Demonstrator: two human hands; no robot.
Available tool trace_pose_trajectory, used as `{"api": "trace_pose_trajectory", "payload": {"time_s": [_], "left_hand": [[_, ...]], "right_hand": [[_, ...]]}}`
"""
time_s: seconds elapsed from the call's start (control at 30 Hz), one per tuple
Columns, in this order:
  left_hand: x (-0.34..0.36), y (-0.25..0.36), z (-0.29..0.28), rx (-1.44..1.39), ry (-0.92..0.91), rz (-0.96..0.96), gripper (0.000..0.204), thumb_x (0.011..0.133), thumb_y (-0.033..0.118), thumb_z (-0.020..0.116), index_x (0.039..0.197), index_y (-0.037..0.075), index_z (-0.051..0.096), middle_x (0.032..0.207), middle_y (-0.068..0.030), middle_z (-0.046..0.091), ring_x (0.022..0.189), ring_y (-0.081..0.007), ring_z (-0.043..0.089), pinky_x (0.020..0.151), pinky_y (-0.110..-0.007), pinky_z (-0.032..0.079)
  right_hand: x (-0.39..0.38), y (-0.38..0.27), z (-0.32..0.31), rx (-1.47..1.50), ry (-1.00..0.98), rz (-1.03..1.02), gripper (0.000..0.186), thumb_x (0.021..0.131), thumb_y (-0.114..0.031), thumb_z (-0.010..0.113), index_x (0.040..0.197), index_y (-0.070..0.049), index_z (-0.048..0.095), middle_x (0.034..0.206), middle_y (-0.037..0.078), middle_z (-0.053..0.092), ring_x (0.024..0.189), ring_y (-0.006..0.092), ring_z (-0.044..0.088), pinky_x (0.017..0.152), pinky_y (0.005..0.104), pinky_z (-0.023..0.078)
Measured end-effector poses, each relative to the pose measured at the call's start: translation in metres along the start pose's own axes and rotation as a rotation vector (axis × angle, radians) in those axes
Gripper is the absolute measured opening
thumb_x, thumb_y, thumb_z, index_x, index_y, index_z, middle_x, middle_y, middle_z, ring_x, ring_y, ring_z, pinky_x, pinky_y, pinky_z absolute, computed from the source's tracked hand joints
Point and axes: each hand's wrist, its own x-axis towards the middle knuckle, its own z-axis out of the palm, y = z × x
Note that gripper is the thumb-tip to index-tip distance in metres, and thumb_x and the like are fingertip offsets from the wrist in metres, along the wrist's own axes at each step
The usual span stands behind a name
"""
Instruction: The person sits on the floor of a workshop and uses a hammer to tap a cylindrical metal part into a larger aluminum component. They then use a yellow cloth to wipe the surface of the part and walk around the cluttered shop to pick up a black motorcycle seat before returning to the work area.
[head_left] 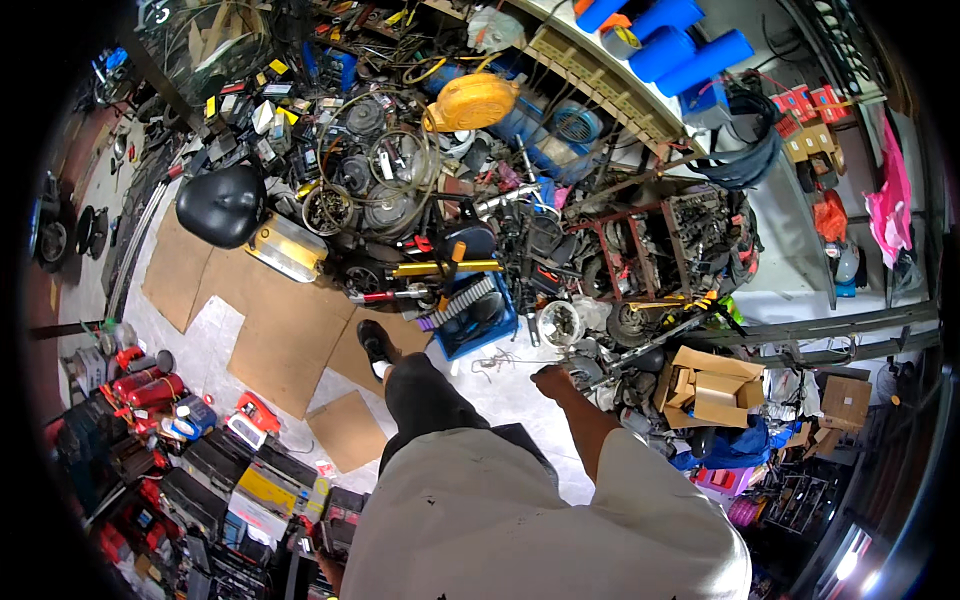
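Observation:
My right hand reaches forward over the floor at the middle right, its fingers closed. A thin tangled wire runs up to the hand's far side; whether the fingers hold it I cannot make out. Just beyond that hand stands a white bucket with small parts in it. To its left is a blue crate holding a ridged grey tube and dark parts. At the lower left, part of my left arm or hand shows beside stacked batteries; its fingers are hidden.
Flattened cardboard covers the floor by my foot. A black seat and piled parts lie ahead. To the right are a rusty red frame, an open cardboard box and metal rails. Red bottles stand left.

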Motion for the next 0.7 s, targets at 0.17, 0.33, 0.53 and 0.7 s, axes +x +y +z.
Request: {"api": "trace_pose_trajectory", "payload": {"time_s": [0.17,0.33,0.53,0.7], "left_hand": [[-0.002,0.077,0.029,0.092,0.02,0.013,0.042,0.096,0.051,0.056,0.119,0.017,0.062,0.096,-0.0061,0.062,0.079,-0.0225,0.058,0.073,-0.039,0.051],[-0.003,0.168,0.05,0.123,0.026,0.064,0.038,0.098,0.048,0.055,0.115,0.015,0.059,0.094,-0.0059,0.06,0.079,-0.0225,0.057,0.073,-0.04,0.05],[0.034,0.278,0.065,0.179,-0.027,0.153,0.033,0.1,0.045,0.053,0.11,0.013,0.056,0.093,-0.0056,0.056,0.078,-0.0226,0.054,0.073,-0.041,0.048],[0.111,0.352,0.057,0.198,-0.132,0.218,0.031,0.101,0.042,0.052,0.105,0.011,0.053,0.091,-0.0054,0.054,0.078,-0.0226,0.053,0.072,-0.042,0.047]], "right_hand": [[0.11,-0.073,0.018,-0.096,-0.028,-0.184,0.046,0.095,-0.045,0.054,0.107,-0.006,0.075,0.11,0.023,0.072,0.105,0.041,0.069,0.094,0.0525,0.053],[0.167,-0.25,-0.078,0.539,0.145,-0.046,0.045,0.091,-0.048,0.063,0.099,-0.005,0.074,0.099,0.023,0.073,0.097,0.0435,0.07,0.086,0.0505,0.054],[0.179,-0.409,-0.199,0.789,0.221,-0.222,0.041,0.089,-0.045,0.067,0.104,-0.008,0.073,0.104,0.021,0.074,0.103,0.0403,0.069,0.088,0.0475,0.055],[0.194,-0.438,-0.172,0.748,0.145,-0.045,0.037,0.09,-0.042,0.068,0.11,-0.011,0.074,0.104,0.019,0.074,0.101,0.0393,0.07,0.089,0.0453,0.056]]}}
